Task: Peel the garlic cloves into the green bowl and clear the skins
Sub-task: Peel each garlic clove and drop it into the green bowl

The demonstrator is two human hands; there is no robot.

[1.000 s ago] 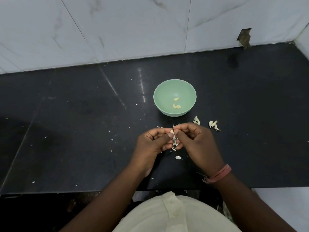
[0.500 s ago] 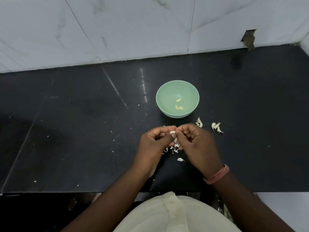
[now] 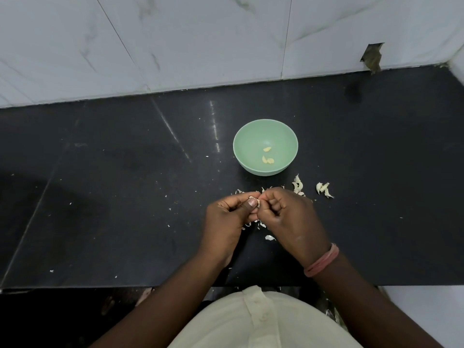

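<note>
Black counter (image 3: 125, 197), both hands pinching garlic clove (image 3: 253, 200)

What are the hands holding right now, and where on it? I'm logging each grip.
Both hands pinch one garlic clove: left hand at its left side under the thumb, right hand at its right end.

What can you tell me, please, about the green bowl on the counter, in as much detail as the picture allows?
The green bowl is small, round and pale mint, with a smooth matte look like plastic. It stands upright and open on the black counter, beyond both hands and touched by neither. About three peeled, yellowish garlic cloves lie on its bottom, two close together and one slightly apart. Loose garlic skins lie on the counter just in front of it and to its right.
</note>
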